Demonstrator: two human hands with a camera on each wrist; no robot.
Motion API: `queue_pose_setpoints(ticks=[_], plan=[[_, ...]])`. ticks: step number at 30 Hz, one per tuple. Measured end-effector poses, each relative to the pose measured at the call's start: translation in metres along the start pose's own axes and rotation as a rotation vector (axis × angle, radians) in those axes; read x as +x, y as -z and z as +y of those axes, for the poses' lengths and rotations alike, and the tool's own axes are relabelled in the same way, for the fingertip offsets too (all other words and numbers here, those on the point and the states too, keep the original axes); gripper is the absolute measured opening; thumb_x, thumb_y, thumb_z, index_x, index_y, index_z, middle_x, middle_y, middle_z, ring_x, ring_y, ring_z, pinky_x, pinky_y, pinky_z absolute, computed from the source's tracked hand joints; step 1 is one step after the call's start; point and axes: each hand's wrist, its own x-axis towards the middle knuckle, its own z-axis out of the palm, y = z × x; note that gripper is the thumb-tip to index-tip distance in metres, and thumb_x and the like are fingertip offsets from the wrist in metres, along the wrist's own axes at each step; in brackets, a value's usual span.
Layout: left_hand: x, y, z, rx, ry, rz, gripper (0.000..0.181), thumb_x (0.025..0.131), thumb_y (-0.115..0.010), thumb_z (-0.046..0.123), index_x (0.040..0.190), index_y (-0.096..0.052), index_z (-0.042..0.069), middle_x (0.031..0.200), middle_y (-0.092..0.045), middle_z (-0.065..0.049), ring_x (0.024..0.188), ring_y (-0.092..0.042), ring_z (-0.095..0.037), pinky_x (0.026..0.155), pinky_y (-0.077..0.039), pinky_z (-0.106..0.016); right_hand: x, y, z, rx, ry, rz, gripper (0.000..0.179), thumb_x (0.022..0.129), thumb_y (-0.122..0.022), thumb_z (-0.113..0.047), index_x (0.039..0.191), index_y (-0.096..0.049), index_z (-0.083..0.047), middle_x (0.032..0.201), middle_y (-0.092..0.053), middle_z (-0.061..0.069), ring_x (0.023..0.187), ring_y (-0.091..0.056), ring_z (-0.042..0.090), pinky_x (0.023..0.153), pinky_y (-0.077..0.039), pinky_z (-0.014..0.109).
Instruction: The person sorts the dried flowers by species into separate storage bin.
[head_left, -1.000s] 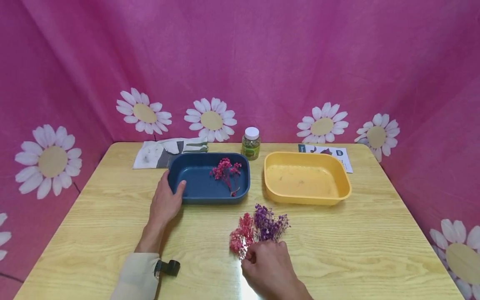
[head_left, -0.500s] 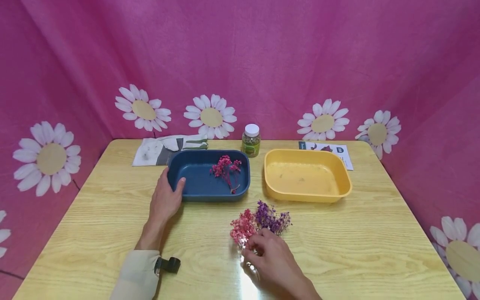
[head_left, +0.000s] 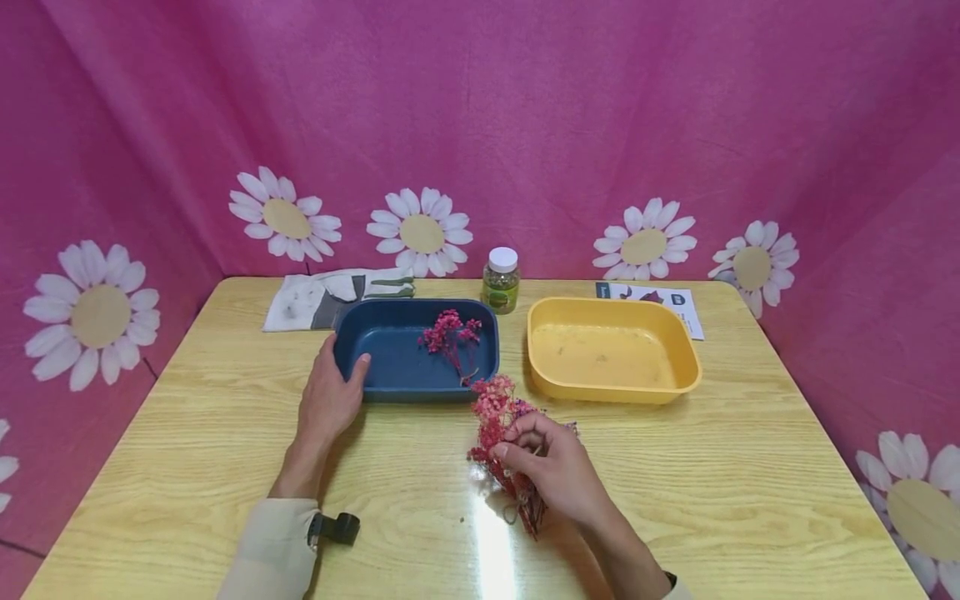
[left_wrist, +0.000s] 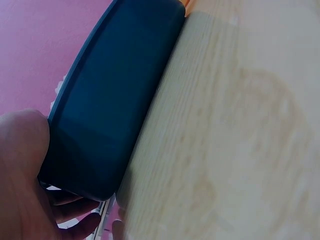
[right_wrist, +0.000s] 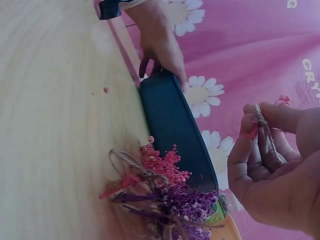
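My left hand [head_left: 330, 404] grips the left end of a dark blue tray [head_left: 405, 395], thumb over the rim and fingers outside. Inside that tray, at its right, lies a dark pink dried flower sprig [head_left: 450, 333]. Raised in front of the tray, my right hand [head_left: 561, 471] pinches a twine-tied bunch of pink dried flowers [head_left: 493, 396] between thumb and fingers. Its twine [right_wrist: 264, 127] shows at the fingertips in the right wrist view; its stems are mostly hidden. Below lie a coral-red flower bunch [right_wrist: 165, 167] and a purple flower bunch [right_wrist: 192, 205] on the table.
A yellow tray [head_left: 615, 392] stands right of the blue one. Behind them are a white-capped jar [head_left: 501, 287], a grey-and-white glove [head_left: 307, 304] and a printed card [head_left: 686, 312]. A flowered pink curtain [head_left: 480, 125] surrounds the wooden table [head_left: 405, 500].
The right hand has taken up a pink flower bunch and moved it slightly up and forward, off the other bunches. My left hand stays on the blue tray.
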Motion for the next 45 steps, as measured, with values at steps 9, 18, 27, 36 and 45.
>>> queue_pose_setpoints(ticks=[9, 18, 27, 36, 45], plan=[[0.002, 0.001, 0.002, -0.003, -0.018, 0.012, 0.076, 0.099, -0.043, 0.048, 0.156, -0.009, 0.011, 0.16, -0.02, -0.018, 0.146, -0.025, -0.037, 0.117, -0.023, -0.055, 0.01, 0.006, -0.003, 0.11, -0.062, 0.008, 0.063, 0.089, -0.067, -0.01, 0.141, -0.034, -0.022, 0.089, -0.07, 0.014, 0.087, -0.066, 0.024, 0.085, -0.046, 0.033], [0.002, 0.002, 0.001, -0.012, -0.013, 0.019, 0.076, 0.099, -0.044, 0.047, 0.156, -0.01, 0.01, 0.16, -0.021, -0.019, 0.146, -0.025, -0.037, 0.117, -0.023, -0.055, 0.034, 0.008, -0.006, 0.042, -0.026, 0.074, 0.023, 0.091, -0.065, -0.01, 0.113, -0.063, -0.002, 0.094, -0.064, 0.009, 0.084, -0.063, 0.015, 0.074, -0.056, 0.03], [0.002, -0.001, -0.001, -0.012, -0.013, 0.004, 0.078, 0.099, -0.043, 0.05, 0.156, -0.009, 0.01, 0.161, -0.019, -0.018, 0.147, -0.023, -0.037, 0.118, -0.021, -0.054, 0.077, 0.009, -0.016, 0.147, -0.009, 0.084, 0.029, 0.089, -0.069, -0.014, 0.115, -0.065, -0.001, 0.087, -0.064, -0.002, 0.078, -0.059, 0.009, 0.07, -0.05, 0.024], [0.001, -0.003, -0.003, -0.016, -0.019, 0.021, 0.076, 0.098, -0.045, 0.047, 0.155, -0.012, 0.01, 0.16, -0.022, -0.019, 0.146, -0.026, -0.037, 0.117, -0.023, -0.053, 0.11, 0.006, -0.031, 0.147, -0.041, 0.018, 0.029, 0.087, -0.071, -0.013, 0.114, -0.062, -0.005, 0.082, -0.065, -0.003, 0.072, -0.062, 0.008, 0.063, -0.051, 0.026], [0.001, -0.003, -0.004, -0.021, -0.024, 0.032, 0.076, 0.098, -0.045, 0.048, 0.155, -0.012, 0.009, 0.159, -0.023, -0.019, 0.146, -0.026, -0.037, 0.118, -0.023, -0.052, 0.147, -0.007, -0.037, -0.012, -0.073, 0.024, 0.023, 0.084, -0.074, -0.012, 0.103, -0.062, -0.007, 0.078, -0.069, 0.0, 0.063, -0.065, 0.009, 0.066, -0.056, 0.031]])
